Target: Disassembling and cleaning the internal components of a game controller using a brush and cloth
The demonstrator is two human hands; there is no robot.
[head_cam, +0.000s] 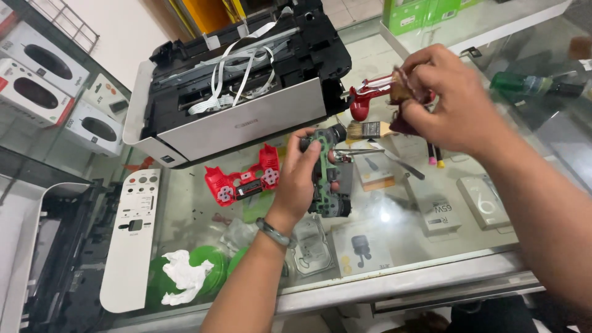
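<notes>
A green printed circuit board set in a black game controller frame (325,176) stands nearly on edge above the glass table, its long axis running from twelve to six o'clock. Silvery pads dot the green face, and a round black part sits at its twelve o'clock end. At about two o'clock from it, well apart and higher, is a small brownish, partly see-through piece (404,89), blurred, its shape hard to tell.
</notes>
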